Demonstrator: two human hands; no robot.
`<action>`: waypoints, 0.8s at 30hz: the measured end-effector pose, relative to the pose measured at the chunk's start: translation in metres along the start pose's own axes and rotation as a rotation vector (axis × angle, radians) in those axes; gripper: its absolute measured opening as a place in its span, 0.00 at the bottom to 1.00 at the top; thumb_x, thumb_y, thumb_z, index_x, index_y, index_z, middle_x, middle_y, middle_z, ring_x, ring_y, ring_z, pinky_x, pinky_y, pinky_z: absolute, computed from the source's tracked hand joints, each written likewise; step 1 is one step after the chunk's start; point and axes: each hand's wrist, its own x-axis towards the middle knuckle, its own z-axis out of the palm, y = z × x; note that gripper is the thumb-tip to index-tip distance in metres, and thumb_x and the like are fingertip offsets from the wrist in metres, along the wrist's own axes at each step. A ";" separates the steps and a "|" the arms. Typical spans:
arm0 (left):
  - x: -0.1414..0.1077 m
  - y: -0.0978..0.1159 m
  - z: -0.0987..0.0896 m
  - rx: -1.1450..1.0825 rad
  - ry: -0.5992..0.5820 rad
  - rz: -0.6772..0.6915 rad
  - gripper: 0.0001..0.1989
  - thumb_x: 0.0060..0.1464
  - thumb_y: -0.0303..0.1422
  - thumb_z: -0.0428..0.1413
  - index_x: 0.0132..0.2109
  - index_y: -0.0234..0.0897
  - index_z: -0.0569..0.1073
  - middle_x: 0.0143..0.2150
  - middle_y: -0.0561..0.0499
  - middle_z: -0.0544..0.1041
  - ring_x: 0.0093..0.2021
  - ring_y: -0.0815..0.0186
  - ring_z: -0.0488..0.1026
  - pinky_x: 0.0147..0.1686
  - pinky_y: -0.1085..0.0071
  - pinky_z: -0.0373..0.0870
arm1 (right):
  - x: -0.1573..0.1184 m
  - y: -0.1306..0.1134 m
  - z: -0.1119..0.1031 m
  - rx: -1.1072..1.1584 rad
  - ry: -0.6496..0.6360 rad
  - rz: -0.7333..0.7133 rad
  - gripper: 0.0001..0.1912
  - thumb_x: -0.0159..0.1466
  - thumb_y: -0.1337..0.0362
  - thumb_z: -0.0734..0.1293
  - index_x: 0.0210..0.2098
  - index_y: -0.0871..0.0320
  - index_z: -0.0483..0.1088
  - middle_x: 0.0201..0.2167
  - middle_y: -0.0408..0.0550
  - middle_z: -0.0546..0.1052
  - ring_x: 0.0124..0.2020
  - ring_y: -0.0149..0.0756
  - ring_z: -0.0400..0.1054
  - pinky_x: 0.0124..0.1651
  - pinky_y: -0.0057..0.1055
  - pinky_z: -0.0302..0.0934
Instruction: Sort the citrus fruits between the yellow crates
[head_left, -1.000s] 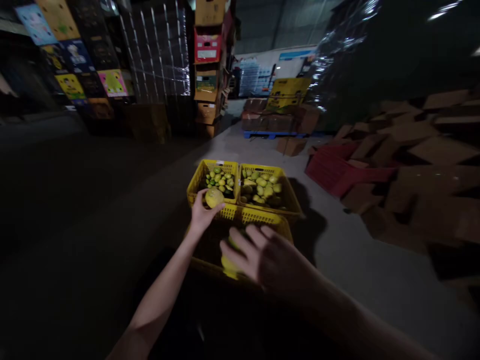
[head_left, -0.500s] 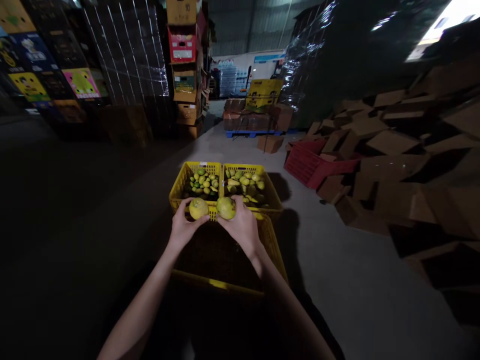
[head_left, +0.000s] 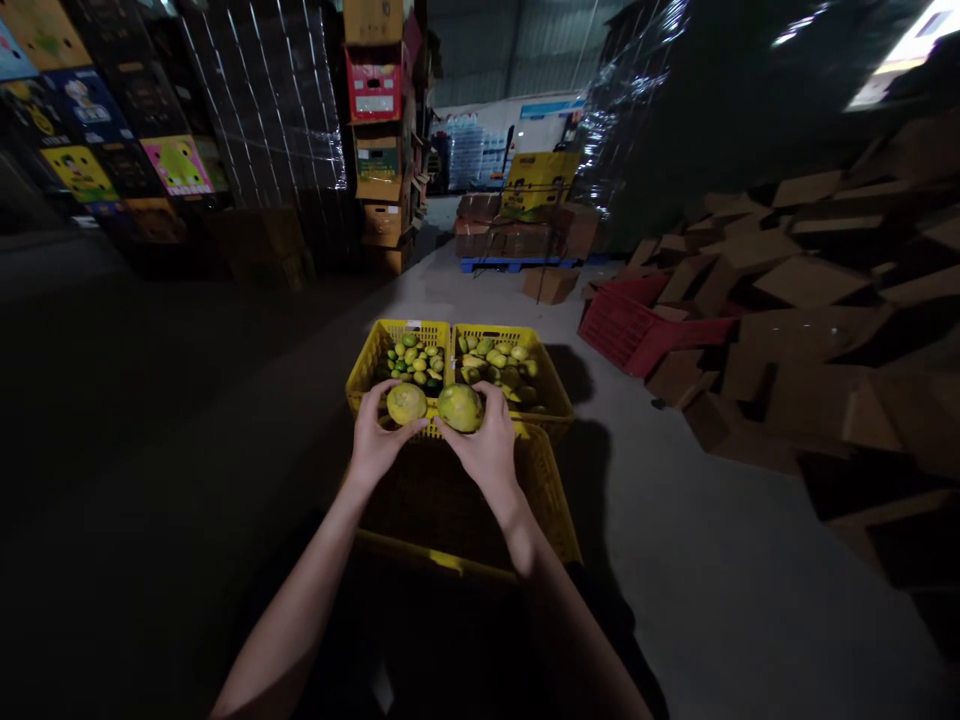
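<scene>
Yellow-green skin fills both grips: the left hand [head_left: 373, 445] pinches a pale yellow fruit [head_left: 407, 404] between thumb and fingers, and the right hand [head_left: 487, 440] pinches a greener fruit [head_left: 460, 408] the same way. A second ago the right hand was a blur lower down with its fruit; now it is level with the left, the two fruits side by side with a slim gap, so both hands are occupied and the pair can be viewed together. Below the hands sits a near yellow crate [head_left: 551, 490], its inside too dark to read. Just beyond them, a left crate [head_left: 361, 370] holds small green and yellow fruit, and a right crate [head_left: 556, 392] holds larger ones. Farther out, to the right, a red crate [head_left: 626, 330] lies against piled cardboard boxes [head_left: 810, 280]; straight ahead stands a blue pallet [head_left: 517, 265].
</scene>
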 end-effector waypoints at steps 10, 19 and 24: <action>0.000 0.009 -0.004 -0.007 -0.029 0.143 0.28 0.43 0.38 0.66 0.53 0.42 0.70 0.52 0.45 0.69 0.52 0.59 0.69 0.50 0.64 0.68 | -0.001 -0.002 -0.005 0.149 0.055 -0.141 0.25 0.53 0.66 0.72 0.49 0.53 0.64 0.46 0.50 0.69 0.48 0.43 0.65 0.53 0.43 0.62; 0.000 0.019 -0.001 0.052 -0.035 0.169 0.26 0.44 0.35 0.66 0.52 0.43 0.72 0.51 0.46 0.69 0.54 0.59 0.68 0.55 0.62 0.65 | -0.001 0.004 0.004 0.358 0.034 0.050 0.27 0.50 0.63 0.74 0.48 0.54 0.65 0.47 0.51 0.71 0.48 0.43 0.67 0.51 0.43 0.63; 0.002 0.022 -0.003 -0.374 -0.133 -0.154 0.30 0.43 0.35 0.66 0.55 0.43 0.69 0.55 0.46 0.70 0.52 0.58 0.70 0.51 0.64 0.68 | 0.004 0.000 -0.005 0.680 -0.027 0.420 0.35 0.41 0.61 0.78 0.46 0.54 0.63 0.43 0.49 0.74 0.40 0.41 0.71 0.42 0.38 0.67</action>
